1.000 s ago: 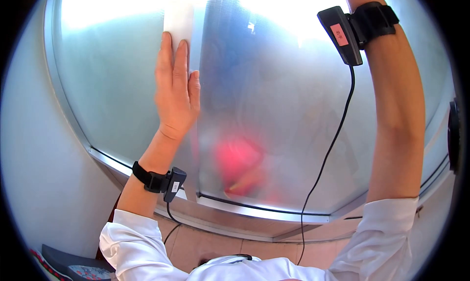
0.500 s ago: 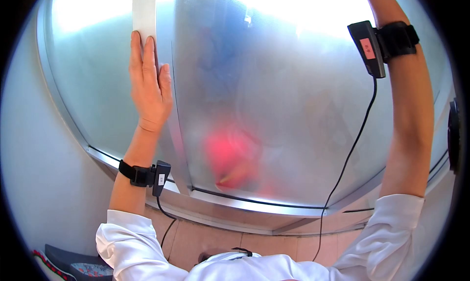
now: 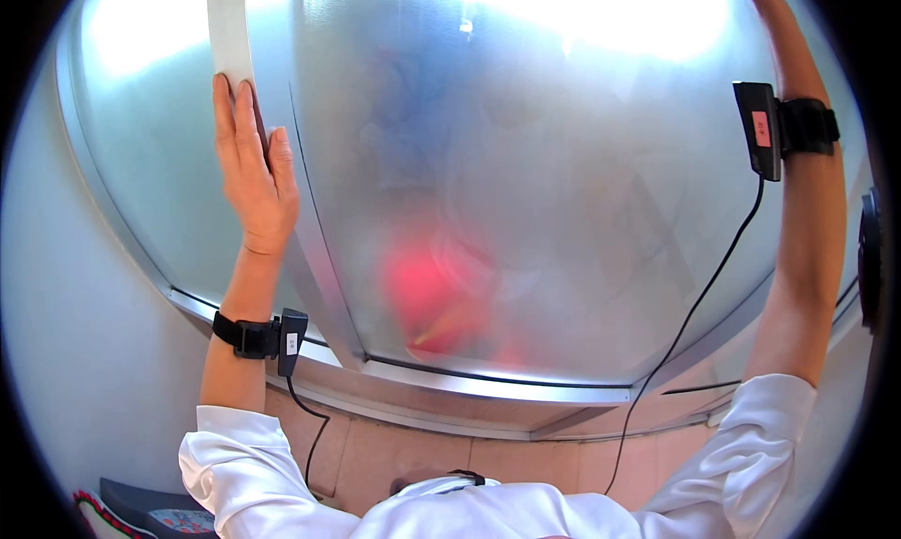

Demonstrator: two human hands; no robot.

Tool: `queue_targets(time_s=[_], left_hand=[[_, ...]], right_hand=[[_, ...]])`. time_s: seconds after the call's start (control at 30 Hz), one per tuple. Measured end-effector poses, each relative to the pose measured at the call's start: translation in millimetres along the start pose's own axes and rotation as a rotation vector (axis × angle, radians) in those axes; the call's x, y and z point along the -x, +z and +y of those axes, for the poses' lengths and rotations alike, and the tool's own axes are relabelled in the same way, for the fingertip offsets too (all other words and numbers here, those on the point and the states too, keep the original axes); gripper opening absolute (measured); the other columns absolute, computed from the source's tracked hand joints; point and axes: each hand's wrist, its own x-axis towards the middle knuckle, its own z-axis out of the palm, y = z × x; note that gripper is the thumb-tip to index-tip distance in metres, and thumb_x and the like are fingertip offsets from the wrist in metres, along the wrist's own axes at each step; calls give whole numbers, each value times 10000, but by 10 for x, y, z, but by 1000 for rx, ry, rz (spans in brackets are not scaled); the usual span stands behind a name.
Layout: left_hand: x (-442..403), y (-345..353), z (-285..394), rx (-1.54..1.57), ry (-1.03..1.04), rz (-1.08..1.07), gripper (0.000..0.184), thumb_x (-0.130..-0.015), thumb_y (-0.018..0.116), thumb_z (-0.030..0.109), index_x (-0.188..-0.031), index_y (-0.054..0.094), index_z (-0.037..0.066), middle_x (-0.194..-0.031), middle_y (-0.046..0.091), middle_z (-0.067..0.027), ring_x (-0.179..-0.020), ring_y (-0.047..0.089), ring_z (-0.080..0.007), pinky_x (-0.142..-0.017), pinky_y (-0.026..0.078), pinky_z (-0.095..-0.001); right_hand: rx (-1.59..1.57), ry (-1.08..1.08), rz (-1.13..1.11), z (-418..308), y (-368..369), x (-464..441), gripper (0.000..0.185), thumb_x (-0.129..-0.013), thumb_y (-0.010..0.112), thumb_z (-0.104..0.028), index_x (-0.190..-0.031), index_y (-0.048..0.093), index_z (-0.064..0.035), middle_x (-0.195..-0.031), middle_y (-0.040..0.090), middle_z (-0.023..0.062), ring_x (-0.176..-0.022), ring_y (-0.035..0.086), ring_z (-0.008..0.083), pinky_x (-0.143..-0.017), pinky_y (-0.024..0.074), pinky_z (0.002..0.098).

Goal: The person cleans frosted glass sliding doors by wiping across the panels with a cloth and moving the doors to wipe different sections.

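Two arms (image 3: 812, 257), two sleeves (image 3: 784, 426), two straps (image 3: 809, 126), two small boxes (image 3: 765, 159), two labels (image 3: 761, 129) and two cords (image 3: 760, 190) can be counted, along with one shirt (image 3: 497, 511). One hand (image 3: 258, 192) shows, the left, with two fingers (image 3: 247, 135) and a thumb (image 3: 282, 163) visible. There are at least two frosted panes (image 3: 582, 210), one pale upright bar (image 3: 228, 32), one red blur (image 3: 427, 281), one blue blur (image 3: 408, 126) and one dark rounded object (image 3: 870, 262).

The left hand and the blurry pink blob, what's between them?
In the head view, part of the metal upright and then some cloudy pane lie between the left hand and pink blob.
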Motion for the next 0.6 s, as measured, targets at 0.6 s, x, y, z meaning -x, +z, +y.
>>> queue_targets(time_s=[0.6], left_hand=[[19, -22, -167, 46, -155, -39, 566, -862, 568, 177, -1380, 387, 40, -1452, 310, -245, -1301, 364, -408, -1058, 345, -452]], right_hand=[[-200, -150, -125, -1797, -574, 2658, 478, -968, 454, -361, -1420, 406, -214, -1505, 330, 60, -1360, 322, 271, -1047, 255, 542]])
